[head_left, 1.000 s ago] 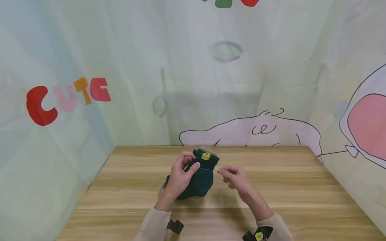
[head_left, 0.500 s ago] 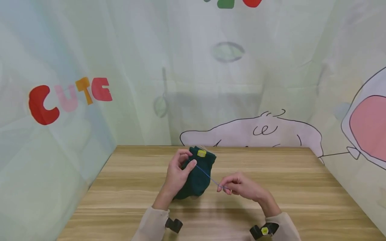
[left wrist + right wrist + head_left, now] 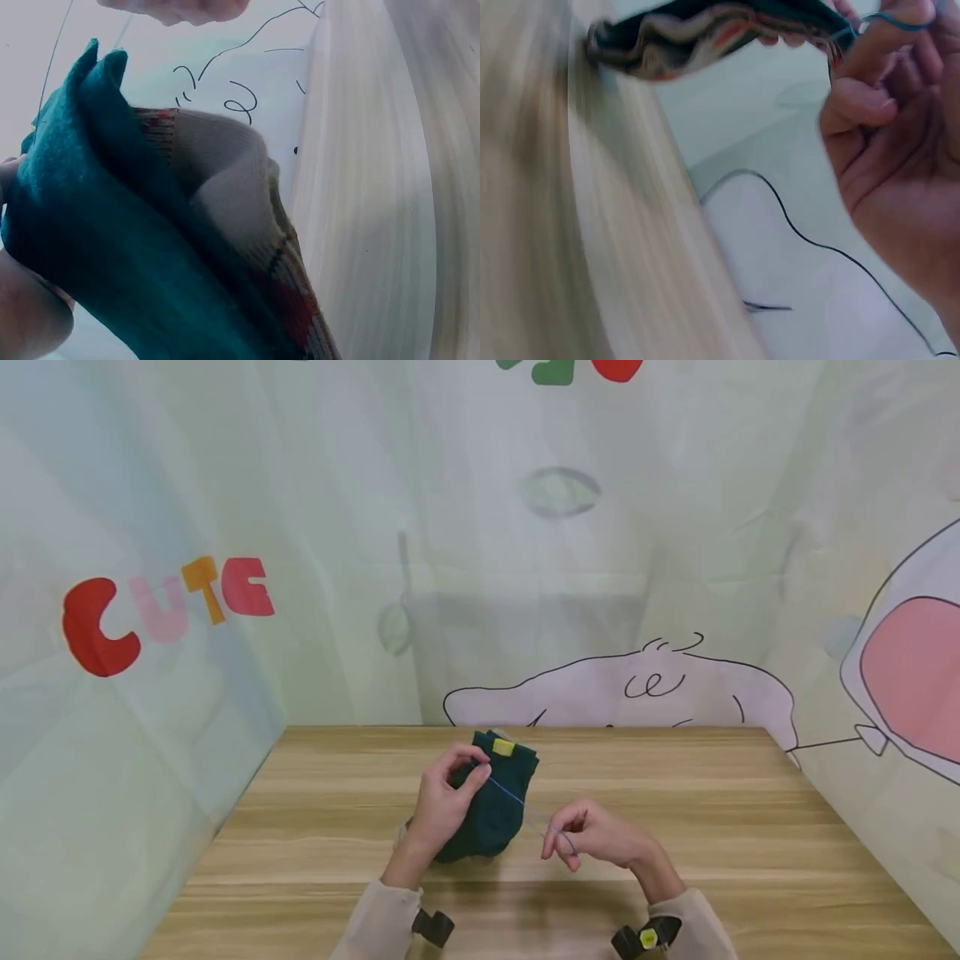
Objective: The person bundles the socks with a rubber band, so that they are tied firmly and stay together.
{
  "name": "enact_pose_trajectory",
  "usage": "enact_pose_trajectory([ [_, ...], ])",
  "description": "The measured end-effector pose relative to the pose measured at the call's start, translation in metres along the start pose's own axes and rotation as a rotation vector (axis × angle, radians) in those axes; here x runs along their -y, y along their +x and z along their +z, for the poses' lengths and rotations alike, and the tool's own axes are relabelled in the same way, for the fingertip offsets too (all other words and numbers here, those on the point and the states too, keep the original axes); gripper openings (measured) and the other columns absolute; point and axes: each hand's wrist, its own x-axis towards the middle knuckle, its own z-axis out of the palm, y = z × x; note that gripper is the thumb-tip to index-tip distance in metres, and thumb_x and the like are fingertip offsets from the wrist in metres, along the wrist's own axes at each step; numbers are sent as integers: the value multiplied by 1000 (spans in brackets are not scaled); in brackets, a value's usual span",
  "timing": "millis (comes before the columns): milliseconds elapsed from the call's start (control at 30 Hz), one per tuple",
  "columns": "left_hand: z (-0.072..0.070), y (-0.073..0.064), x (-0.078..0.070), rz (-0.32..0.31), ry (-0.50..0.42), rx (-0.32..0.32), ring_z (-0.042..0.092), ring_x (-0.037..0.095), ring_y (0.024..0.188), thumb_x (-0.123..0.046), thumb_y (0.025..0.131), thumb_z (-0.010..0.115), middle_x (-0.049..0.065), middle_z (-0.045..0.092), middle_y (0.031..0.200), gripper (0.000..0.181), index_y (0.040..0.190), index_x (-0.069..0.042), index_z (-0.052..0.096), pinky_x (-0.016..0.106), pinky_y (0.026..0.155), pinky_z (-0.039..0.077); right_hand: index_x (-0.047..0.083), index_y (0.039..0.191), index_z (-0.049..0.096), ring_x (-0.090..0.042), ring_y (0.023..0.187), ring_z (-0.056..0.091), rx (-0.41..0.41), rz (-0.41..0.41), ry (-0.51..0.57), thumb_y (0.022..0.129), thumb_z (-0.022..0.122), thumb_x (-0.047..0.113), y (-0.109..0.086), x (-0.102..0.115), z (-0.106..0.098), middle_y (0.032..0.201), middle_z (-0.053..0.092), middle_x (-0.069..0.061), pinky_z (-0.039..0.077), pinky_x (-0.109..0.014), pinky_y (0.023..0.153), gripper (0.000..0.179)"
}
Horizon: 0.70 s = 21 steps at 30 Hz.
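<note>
A folded dark green cloth bundle (image 3: 491,810), sock-like in look, with a yellow tag (image 3: 503,747) near its top, stands tilted above the table. Its other side, in the left wrist view, shows beige and red patterned knit (image 3: 225,172). My left hand (image 3: 442,797) grips the bundle's left edge between thumb and fingers. From the left thumb a thin blue string (image 3: 506,791) slants across the green cloth toward my right hand (image 3: 596,835). The right fingers are curled, with the blue string (image 3: 892,21) looped over them in the right wrist view.
A wooden table (image 3: 720,843) lies under both hands. Printed fabric walls (image 3: 337,568) enclose its back and sides. Each wrist carries a small black camera, such as the left wrist camera (image 3: 433,927).
My right hand drew the string away from the bundle, down and to the right, and now sits slightly lower. The string's right end looks slacker. My left hand keeps its grip.
</note>
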Motion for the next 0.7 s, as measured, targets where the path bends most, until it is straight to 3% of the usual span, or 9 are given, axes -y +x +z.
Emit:
enact_pose_trajectory([
  [67, 0, -1, -1, -7, 2, -6, 61, 21, 101, -12, 96, 68, 8, 69, 104, 10, 105, -8, 66, 34, 93, 45, -15, 83, 58, -6, 56, 50, -22, -113, 63, 103, 55, 30, 4, -4, 1, 56, 45, -23, 36, -26, 52, 49],
  [167, 2, -2, -2, -12, 7, -13, 61, 22, 102, -12, 96, 68, 8, 69, 105, 10, 105, -8, 66, 39, 94, 45, -5, 81, 55, -14, 50, 35, -47, -285, 233, 103, 47, 34, 13, -10, 8, 53, 39, -13, 26, -30, 54, 46],
  [233, 3, -2, -4, -14, 14, -28, 61, 22, 102, -12, 96, 67, 7, 69, 106, 9, 105, -9, 66, 43, 95, 45, 4, 86, 60, -20, 53, 24, -63, -367, 381, 105, 40, 32, 18, -11, 13, 55, 36, -6, 25, -31, 59, 40],
  [333, 3, -2, -5, -16, 21, -66, 60, 21, 102, -12, 97, 67, 7, 69, 105, 8, 105, -10, 66, 46, 97, 43, 13, 106, 69, -16, 58, 22, -111, -442, 601, 109, 31, 30, 23, -12, 20, 60, 33, 1, 32, -24, 73, 42],
  [400, 3, -1, -6, -6, 18, -94, 60, 21, 101, -11, 96, 67, 7, 69, 105, 8, 104, -9, 67, 47, 98, 43, 12, 114, 71, -13, 61, 23, -160, -465, 735, 110, 26, 29, 26, -14, 23, 63, 35, 3, 36, -22, 78, 48],
  [500, 3, 0, -5, 14, 10, -127, 59, 21, 100, -9, 96, 68, 8, 69, 104, 9, 104, -7, 66, 44, 98, 44, 11, 112, 71, -9, 65, 30, -267, -465, 907, 109, 23, 35, 30, -15, 30, 66, 48, 5, 37, -23, 74, 54],
  [600, 3, 0, -4, 2, 16, -169, 58, 20, 99, -6, 95, 68, 9, 68, 104, 9, 104, -5, 66, 38, 97, 45, 12, 101, 70, -6, 65, 40, -433, -392, 1043, 109, 24, 39, 34, -11, 41, 70, 61, 7, 37, -22, 69, 53],
  [700, 3, 1, -5, -17, 34, -226, 57, 20, 96, -2, 94, 68, 10, 67, 104, 11, 105, -3, 66, 32, 92, 45, 13, 89, 66, -7, 65, 47, -603, -318, 1156, 108, 30, 39, 37, -3, 55, 69, 62, 5, 37, -20, 65, 48],
])
